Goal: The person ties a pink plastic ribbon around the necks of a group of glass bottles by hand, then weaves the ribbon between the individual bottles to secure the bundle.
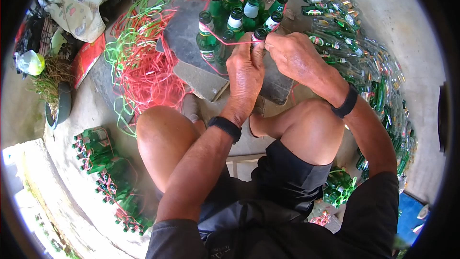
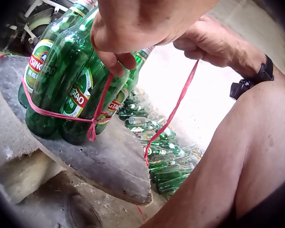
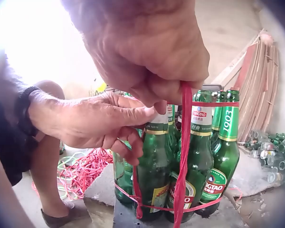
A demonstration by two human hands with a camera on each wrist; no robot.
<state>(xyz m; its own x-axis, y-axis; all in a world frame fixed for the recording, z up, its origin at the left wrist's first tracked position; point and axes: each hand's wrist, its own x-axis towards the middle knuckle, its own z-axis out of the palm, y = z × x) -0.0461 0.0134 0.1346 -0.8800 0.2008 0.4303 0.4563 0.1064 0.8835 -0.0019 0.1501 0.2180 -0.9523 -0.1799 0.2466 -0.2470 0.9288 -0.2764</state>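
Observation:
A cluster of upright green bottles (image 1: 207, 43) (image 2: 61, 61) (image 3: 154, 166) stands on a grey slab (image 1: 184, 33) (image 2: 109, 161). Pink twine (image 2: 61, 115) (image 3: 204, 207) runs round their lower bodies, knotted at one side, and another pink strand circles the necks. My left hand (image 1: 245, 74) (image 3: 92, 121) pinches at the neck of the nearest bottle, thumb and fingers on either side. Beside that neck, my right hand (image 1: 297, 57) (image 2: 206, 40) (image 3: 147, 52) grips a pink strand (image 3: 184, 152) that hangs down from its curled fingers.
Tangled pink and green twine (image 1: 148, 76) lies left of the slab. Many bottles (image 1: 345, 43) are piled along the right wall. Bundled bottles (image 1: 115, 177) stand at lower left, near a potted plant (image 1: 50, 86). My knees are on both sides below the slab.

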